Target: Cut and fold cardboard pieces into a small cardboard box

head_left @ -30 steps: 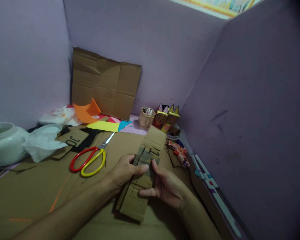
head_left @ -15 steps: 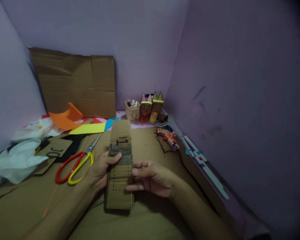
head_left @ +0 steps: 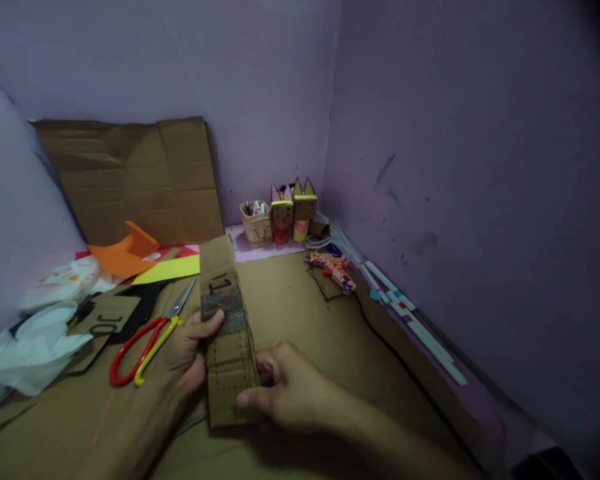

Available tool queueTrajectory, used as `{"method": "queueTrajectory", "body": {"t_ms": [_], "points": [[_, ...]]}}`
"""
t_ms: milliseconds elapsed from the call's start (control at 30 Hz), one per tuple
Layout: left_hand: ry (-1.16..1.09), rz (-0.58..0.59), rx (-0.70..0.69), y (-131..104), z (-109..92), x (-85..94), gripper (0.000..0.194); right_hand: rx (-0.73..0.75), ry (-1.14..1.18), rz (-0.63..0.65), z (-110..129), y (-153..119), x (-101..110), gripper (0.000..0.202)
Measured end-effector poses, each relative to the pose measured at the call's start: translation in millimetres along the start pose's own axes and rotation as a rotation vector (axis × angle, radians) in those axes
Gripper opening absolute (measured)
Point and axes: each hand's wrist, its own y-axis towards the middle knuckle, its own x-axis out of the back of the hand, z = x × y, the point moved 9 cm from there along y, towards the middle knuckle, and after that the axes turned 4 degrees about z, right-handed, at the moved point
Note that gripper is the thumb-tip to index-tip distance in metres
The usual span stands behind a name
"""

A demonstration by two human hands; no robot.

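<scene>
"Where's the strip (head_left: 227, 367)?"

"Between both hands, above the brown mat (head_left: 300, 307), its far end leaning a little left."

"How does the left hand (head_left: 190, 350) have it?"

"Closed on the left edge, thumb laid over the dark band (head_left: 234, 317) (just on the near side of a printed mark)."

"And the right hand (head_left: 293, 390)?"

"Pinching the opposite edge toward the near end, thumb on the front face, fingers curled partly out of sight."

"Anything close by?"

"The scissors (head_left: 171, 317), beside the left hand, blades pointing away. Farther back, a cup (head_left: 257, 230) of pens stands next to two cat figures (head_left: 305, 210)."
</scene>
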Motion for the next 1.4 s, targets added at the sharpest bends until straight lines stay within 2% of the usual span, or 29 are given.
{"method": "queueTrajectory", "body": {"t_ms": [233, 433, 667, 767, 833, 900, 1000, 1100, 1167, 1233, 1333, 1400], "points": [[0.023, -0.051, -0.004, -1, 0, 2.6, 0.02, -0.01, 0.05, 0.028, 4, 0, -4, 0.009], [0.006, -0.032, 0.0, -1, 0, -1.4, 0.024, -0.016, 0.039, 0.019, 7, -1, -3, 0.004], [-0.003, -0.011, 0.005, -1, 1, -2.7, 0.025, 0.015, 0.08, 0.065, 6, -2, -4, 0.018], [-0.028, -0.045, 0.017, 1, 0, -0.1, 0.029, 0.0, 0.156, 0.092, 7, 0, -2, 0.028], [-0.045, -0.079, 0.057, 2, 3, 3.1, 0.028, 0.003, 0.236, 0.061, 10, 3, 5, 0.043], [-0.067, -0.07, 0.153, 1, 10, 2.8, 0.026, 0.014, 0.307, -0.019, 12, 5, 19, 0.049], [-0.111, -0.022, 0.314, -2, 22, -2.0, 0.032, 0.007, 0.385, -0.126, 11, 7, 38, 0.04], [-0.128, -0.042, 0.348, -5, 24, -2.7, 0.035, -0.016, 0.431, -0.147, 9, 8, 45, 0.033], [-0.126, -0.062, 0.327, -5, 23, -3.2, 0.032, -0.029, 0.479, -0.12, 7, 9, 42, 0.032], [-0.126, -0.068, 0.225, -4, 16, -4.3, 0.027, -0.052, 0.553, -0.058, 4, 12, 31, 0.027], [-0.135, 0.003, 0.009, -2, 1, -9.8, 0.025, -0.114, 0.661, 0.12, 0, 15, 4, 0.017], [-0.127, 0.076, -0.038, -2, -2, -13.6, 0.023, -0.129, 0.704, 0.239, 0, 15, -11, 0.017]]}}
